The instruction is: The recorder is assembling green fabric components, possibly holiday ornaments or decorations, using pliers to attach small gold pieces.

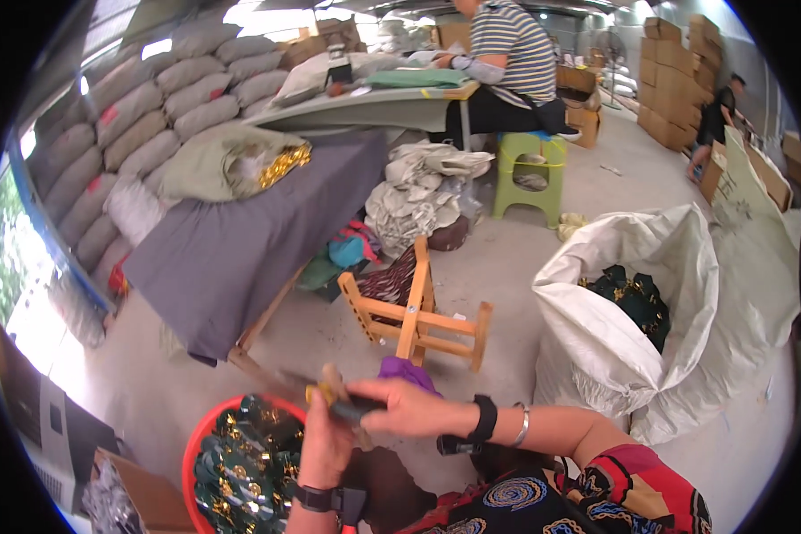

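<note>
Watching remotely, I see the left hand [324, 438] and right hand [411, 406] close together at lower centre, both pinching a blurred dark-and-yellow piece [354, 410], and I judge a loosened pinch could drop it into the red basin [190, 458] at lower left.

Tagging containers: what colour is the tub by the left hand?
Tub: orange-red, clearest in the head view.

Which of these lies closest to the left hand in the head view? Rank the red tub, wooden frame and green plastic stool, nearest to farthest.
From the left hand:
1. Red tub, just to its left.
2. Wooden frame, ahead and to the right, on the floor.
3. Green plastic stool, farther ahead, beyond the frame.
</note>
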{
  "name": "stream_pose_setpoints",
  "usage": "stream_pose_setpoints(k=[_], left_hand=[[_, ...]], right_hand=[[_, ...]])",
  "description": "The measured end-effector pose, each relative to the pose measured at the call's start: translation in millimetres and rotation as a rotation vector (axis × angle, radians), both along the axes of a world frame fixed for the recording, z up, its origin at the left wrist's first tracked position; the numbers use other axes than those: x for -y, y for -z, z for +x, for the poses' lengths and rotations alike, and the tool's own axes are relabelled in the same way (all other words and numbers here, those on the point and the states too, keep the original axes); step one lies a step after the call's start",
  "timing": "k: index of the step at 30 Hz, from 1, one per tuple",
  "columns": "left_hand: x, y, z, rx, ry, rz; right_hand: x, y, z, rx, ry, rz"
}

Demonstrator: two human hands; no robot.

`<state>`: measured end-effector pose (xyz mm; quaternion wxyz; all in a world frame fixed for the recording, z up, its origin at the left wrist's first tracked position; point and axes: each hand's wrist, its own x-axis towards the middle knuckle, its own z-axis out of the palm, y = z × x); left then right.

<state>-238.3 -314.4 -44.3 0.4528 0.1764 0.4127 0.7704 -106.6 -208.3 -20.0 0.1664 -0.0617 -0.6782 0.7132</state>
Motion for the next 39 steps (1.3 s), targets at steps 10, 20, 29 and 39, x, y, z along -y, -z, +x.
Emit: stream_pose_setpoints(k=[10,20,29,39], left_hand=[[-2,21,28,-0.237,0.037,-0.262],[17,17,24,-0.144,0.085,-0.163],[15,0,19,-0.047,-0.067,-0.061],[39,19,1,0.510,-0.157,-0.015]], right_hand=[[8,30,12,0.076,0.070,0.044],[15,39,-6,0.171,0.056,-0.139],[16,16,-7,0.096,0.127,-0.033],[-26,9,-29,-0.129,0.349,-0.357]])
